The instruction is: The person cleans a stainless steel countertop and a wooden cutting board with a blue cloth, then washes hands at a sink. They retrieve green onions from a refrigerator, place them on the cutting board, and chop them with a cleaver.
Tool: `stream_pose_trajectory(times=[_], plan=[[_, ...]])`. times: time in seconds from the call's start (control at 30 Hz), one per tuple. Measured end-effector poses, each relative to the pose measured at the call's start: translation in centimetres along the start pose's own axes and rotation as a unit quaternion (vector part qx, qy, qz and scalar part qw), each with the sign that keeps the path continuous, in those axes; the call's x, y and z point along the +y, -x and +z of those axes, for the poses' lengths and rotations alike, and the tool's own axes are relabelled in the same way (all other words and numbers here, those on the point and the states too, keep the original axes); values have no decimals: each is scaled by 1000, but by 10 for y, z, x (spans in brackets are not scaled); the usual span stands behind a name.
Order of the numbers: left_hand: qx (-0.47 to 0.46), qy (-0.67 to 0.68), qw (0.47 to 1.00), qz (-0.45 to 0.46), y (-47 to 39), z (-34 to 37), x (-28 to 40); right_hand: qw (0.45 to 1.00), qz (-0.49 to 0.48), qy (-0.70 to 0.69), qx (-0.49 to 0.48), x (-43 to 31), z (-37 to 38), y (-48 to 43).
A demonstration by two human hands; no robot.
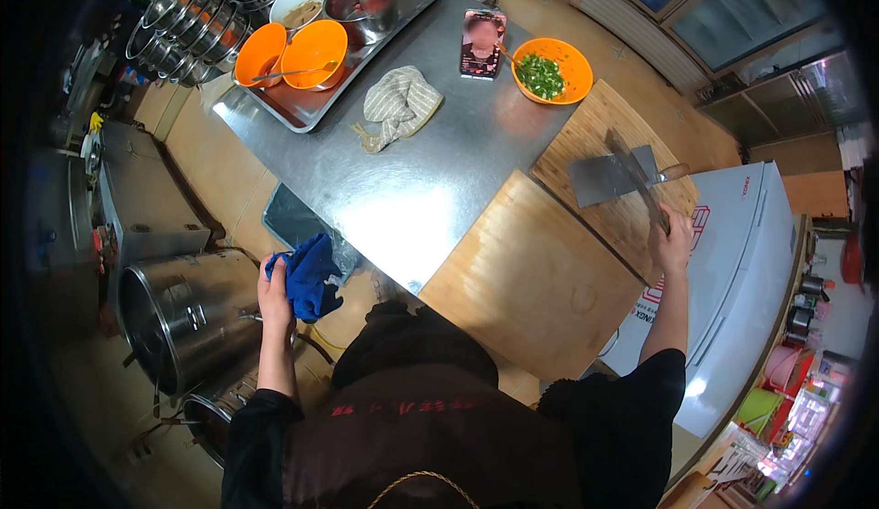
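Note:
My left hand [275, 296] grips a crumpled blue cloth [312, 279], held off the near left edge of the steel table [384, 200]. On the right, my right hand [676, 238] is closed on the handle end of a knife [635, 169], its narrow blade seen nearly edge-on above the far wooden cutting board [570, 145]. A broad-bladed cleaver [604, 179] with a wooden handle lies on that board, partly behind the knife. A second wooden cutting board [535, 269] lies nearer me. An orange bowl [580, 69] of chopped green herbs stands past the far board's corner.
A striped cloth [402, 104] and a lit phone [483, 45] rest on the table. At the back left, a metal tray [302, 123] bears orange bowls and a steel pot [374, 11]. Large steel stockpots [206, 310] stand low at left; a white chest freezer [728, 234] is at right.

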State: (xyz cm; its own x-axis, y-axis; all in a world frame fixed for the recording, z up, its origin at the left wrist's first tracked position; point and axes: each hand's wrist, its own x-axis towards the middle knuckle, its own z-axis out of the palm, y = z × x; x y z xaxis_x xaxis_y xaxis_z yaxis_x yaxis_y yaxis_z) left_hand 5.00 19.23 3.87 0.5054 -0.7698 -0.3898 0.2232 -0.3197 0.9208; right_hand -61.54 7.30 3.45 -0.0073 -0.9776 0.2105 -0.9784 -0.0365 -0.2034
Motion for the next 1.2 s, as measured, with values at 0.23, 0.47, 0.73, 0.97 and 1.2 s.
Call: stream_pose_trajectory(times=[0.23, 0.47, 0.73, 0.97, 1.2], plan=[[8, -8, 1000, 11, 18, 9, 7, 999, -46, 21, -14, 17, 33, -7], [17, 25, 1000, 7, 16, 13, 1, 994, -26, -27, 103, -13, 32, -9], [17, 69, 996, -48, 36, 29, 6, 924, -67, -349, -143, -213, 99, -73], [7, 103, 994, -20, 61, 6, -10, 934, -109, -326, -98, -399, 169, -157], [128, 79, 987, -54, 90, -44, -26, 962, -96, -162, -199, -454, 218, -151]])
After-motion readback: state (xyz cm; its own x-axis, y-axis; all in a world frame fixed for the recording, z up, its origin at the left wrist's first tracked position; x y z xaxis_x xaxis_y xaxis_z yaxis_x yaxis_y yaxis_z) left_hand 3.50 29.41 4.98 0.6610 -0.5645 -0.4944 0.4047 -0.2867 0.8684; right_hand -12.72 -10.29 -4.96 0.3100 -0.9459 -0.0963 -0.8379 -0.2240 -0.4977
